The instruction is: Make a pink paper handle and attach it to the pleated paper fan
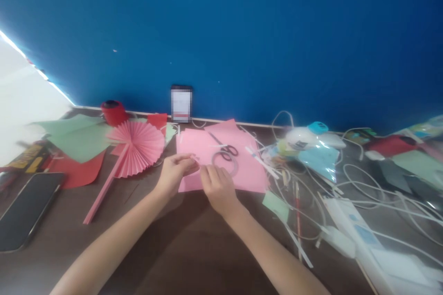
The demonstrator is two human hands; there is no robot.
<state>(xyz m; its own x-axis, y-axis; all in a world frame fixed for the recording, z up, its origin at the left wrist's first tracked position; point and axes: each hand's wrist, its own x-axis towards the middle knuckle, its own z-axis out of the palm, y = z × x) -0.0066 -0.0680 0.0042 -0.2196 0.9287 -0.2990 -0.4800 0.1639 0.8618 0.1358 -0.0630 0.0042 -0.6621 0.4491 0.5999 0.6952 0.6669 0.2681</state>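
Observation:
My left hand [176,171] is closed in a pinch over the near edge of the pink paper sheets [194,140]. At its fingertips is something small and pale that blur keeps me from making out. Close beside it, my right hand [218,188] has its fingers curled and pressed together, hiding whatever they grip. Black-handled scissors [229,150] lie on the pink sheets just beyond my right hand, over a grey tape ring [233,166]. Left of my hands rests a pleated pink paper fan [143,147] with a long folded handle [100,196].
A phone [182,105] leans against the blue wall [242,32]; another phone [29,212] lies at left. Green paper [78,133], red paper [83,168] and a red cylinder [113,113] are nearby. Rightward are tangled white cables [362,182], a power strip [353,221] and a plastic packet [318,159].

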